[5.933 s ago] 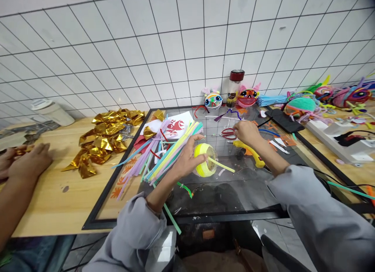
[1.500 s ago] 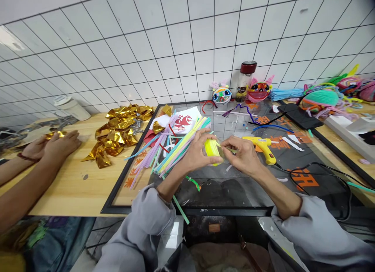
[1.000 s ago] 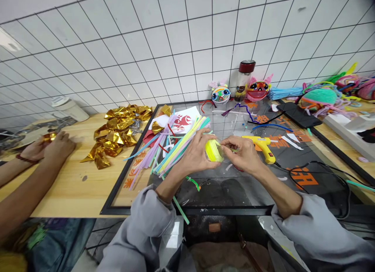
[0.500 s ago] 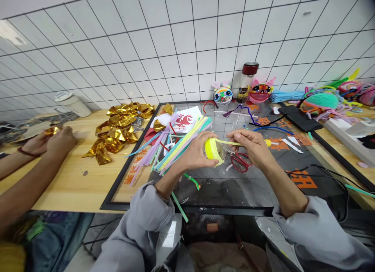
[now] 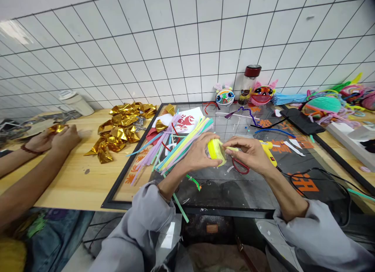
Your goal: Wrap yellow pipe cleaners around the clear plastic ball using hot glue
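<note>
My left hand is closed round a small clear plastic piece wrapped in yellow pipe cleaner. Thumb and fingers grip it from the left, hiding part of it. At its right side, my right hand pinches the loose length of the yellow pipe cleaner, close to the wrapped surface. Below the right fingers lie red-handled scissors, partly covered by the hand. A yellow glue gun rests just past the right wrist. A bundle of pastel pipe cleaners lies beyond my left hand.
At left, a co-worker's hands hold gold foil beside a gold foil pile. Two decorated animal faces and a bottle stand by the wall. A phone, white power strip and black cable are at right.
My right hand has moved left, close to the wrapped piece, and the free stretch of yellow pipe cleaner between the hands is shorter. More of the glue gun shows. The view has shifted slightly.
</note>
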Demonstrator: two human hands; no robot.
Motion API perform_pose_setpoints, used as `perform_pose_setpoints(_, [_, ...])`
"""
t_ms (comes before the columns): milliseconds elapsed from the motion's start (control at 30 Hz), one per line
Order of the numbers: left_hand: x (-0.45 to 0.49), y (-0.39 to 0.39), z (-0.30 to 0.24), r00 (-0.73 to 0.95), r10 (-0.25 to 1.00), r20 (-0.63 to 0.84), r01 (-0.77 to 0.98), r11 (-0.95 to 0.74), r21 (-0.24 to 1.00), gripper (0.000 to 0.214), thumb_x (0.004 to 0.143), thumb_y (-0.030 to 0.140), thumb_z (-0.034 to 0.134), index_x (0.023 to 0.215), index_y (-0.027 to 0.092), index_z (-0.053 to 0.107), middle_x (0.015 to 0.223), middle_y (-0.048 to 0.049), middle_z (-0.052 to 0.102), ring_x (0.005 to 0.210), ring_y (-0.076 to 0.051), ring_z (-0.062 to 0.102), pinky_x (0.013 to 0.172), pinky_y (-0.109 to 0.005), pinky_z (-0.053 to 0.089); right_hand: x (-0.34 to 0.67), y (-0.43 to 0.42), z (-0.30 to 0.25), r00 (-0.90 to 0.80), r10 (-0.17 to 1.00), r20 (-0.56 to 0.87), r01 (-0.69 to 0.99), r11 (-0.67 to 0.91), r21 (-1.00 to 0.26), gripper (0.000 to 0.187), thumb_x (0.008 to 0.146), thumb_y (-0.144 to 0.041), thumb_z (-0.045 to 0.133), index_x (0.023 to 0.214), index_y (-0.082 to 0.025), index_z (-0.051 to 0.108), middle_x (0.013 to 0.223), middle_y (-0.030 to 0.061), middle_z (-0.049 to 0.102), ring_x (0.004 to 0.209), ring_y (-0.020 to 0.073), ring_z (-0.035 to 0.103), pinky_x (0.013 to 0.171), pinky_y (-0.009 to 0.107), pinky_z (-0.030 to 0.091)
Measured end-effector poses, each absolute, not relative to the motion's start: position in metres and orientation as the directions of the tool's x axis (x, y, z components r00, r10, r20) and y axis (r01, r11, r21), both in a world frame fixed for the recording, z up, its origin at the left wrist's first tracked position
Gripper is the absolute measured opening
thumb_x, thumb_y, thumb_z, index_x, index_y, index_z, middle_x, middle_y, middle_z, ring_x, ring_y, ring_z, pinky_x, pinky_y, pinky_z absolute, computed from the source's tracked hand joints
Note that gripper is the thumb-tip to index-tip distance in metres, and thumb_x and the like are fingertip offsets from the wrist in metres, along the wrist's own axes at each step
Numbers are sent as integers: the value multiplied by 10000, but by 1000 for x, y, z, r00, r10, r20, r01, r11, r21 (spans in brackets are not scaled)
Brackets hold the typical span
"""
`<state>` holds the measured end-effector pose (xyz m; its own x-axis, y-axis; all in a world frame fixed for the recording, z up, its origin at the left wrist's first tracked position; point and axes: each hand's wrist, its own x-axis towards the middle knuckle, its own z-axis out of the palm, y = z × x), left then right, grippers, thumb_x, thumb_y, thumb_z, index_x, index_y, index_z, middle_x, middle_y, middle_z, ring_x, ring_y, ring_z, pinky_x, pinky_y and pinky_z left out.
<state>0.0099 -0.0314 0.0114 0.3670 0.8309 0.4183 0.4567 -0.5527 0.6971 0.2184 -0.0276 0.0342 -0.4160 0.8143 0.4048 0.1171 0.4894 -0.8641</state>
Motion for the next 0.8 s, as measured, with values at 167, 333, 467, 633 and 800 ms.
perform_pose_setpoints(167, [11,-32,11,383,829,406,441,-551,708,657,588,261,847,1194,206,598,1317,-126,608,1276,-314,568,1132,-484,428,218,-28,32,-388,833,394,115,468,-876,258,799,-465,749,837,-214,793,809,53,755,752,192,677,730,348,547])
perform_pose_setpoints(333, [10,-32,11,375,845,380,432,-523,735,664,598,280,842,1207,188,594,1321,-140,601,1272,-318,569,1126,-486,424,218,-26,29,-316,859,402,130,459,-879,199,779,-403,767,820,-209,782,802,46,762,758,189,687,715,324,551])
perform_pose_setpoints(467, [9,-31,9,353,867,351,431,-484,762,681,608,283,832,1236,190,587,1346,-133,590,1288,-314,562,1139,-478,415,217,-24,27,-289,865,409,154,464,-872,178,794,-372,741,848,-206,779,826,49,776,744,182,693,652,291,535])
perform_pose_setpoints(633, [8,-29,8,351,871,344,406,-472,783,701,599,280,825,1248,170,586,1354,-138,587,1292,-323,557,1153,-484,394,214,-25,23,-333,855,397,89,448,-890,252,845,-375,677,998,-194,763,886,62,780,689,157,676,598,268,520])
perform_pose_setpoints(800, [7,-28,10,326,899,294,384,-410,827,690,601,278,810,1244,163,587,1338,-122,602,1277,-314,567,1146,-452,405,215,-19,18,-293,863,410,145,464,-874,315,831,-392,665,1059,-187,741,873,57,769,675,159,657,589,276,508])
